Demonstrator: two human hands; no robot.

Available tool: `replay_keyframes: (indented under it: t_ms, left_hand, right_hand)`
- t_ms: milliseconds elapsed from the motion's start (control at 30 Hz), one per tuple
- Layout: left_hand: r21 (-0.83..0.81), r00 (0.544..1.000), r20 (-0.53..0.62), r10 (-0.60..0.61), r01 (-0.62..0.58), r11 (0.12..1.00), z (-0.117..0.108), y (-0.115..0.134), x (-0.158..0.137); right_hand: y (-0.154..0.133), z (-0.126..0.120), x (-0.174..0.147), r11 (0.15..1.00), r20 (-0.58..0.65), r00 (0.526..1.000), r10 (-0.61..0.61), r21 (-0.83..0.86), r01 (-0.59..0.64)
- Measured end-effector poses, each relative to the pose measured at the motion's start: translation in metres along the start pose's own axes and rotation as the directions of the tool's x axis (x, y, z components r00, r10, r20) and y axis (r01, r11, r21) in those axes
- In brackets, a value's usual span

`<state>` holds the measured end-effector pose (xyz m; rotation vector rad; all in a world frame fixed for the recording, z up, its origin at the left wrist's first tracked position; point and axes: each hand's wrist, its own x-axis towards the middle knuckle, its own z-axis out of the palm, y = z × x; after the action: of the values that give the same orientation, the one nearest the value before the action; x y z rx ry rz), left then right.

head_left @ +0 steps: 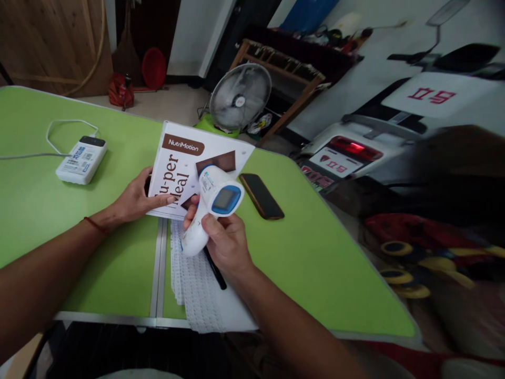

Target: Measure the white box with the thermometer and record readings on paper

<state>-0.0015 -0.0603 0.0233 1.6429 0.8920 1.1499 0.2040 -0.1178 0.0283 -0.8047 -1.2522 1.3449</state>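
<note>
The right hand (226,243) is wrapped around the handle of a white and blue thermometer gun (211,205), holding it just above the green table (315,252) with its screen facing up; the fingers cover most of the handle. The left hand (136,200) lies open, fingertips pressing on a white box (185,168) whose near edge is hidden behind the thermometer gun. A black pen (215,271) pokes out from under the right hand, resting on a white mat (197,295). A dark phone (261,196) lies just beside the box. A power bank (81,159) sits well apart, its cable running out of sight.
</note>
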Motion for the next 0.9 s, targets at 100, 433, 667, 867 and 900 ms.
replay_keyframes:
  t_ms: [100,433,667,867,900]
  left_hand:
    - [0.031,1.0,-0.013,-0.005,0.005,1.0,-0.001,0.002,0.0]
    - [0.035,0.999,-0.037,-0.027,0.029,0.999,-0.002,0.003,0.001]
    - [0.02,0.998,-0.051,-0.029,0.03,0.999,0.0,0.003,0.0]
    - [0.036,0.988,-0.154,-0.001,0.007,0.999,-0.005,-0.003,0.003]
    - [0.049,0.985,-0.174,0.022,-0.013,0.999,-0.008,-0.005,0.004]
  right_hand:
    - [0.0,0.0,0.0,1.0,0.009,1.0,-0.009,0.003,0.009]
    - [-0.001,0.001,0.0,1.0,0.008,1.0,-0.023,-0.011,0.023]
    - [0.004,0.001,-0.001,0.999,0.008,1.0,-0.01,-0.032,0.01]
    - [-0.026,-0.022,0.006,0.948,0.059,0.997,0.049,-0.318,-0.028]
    - [-0.038,-0.031,0.008,0.909,0.083,0.994,0.073,-0.416,-0.032]
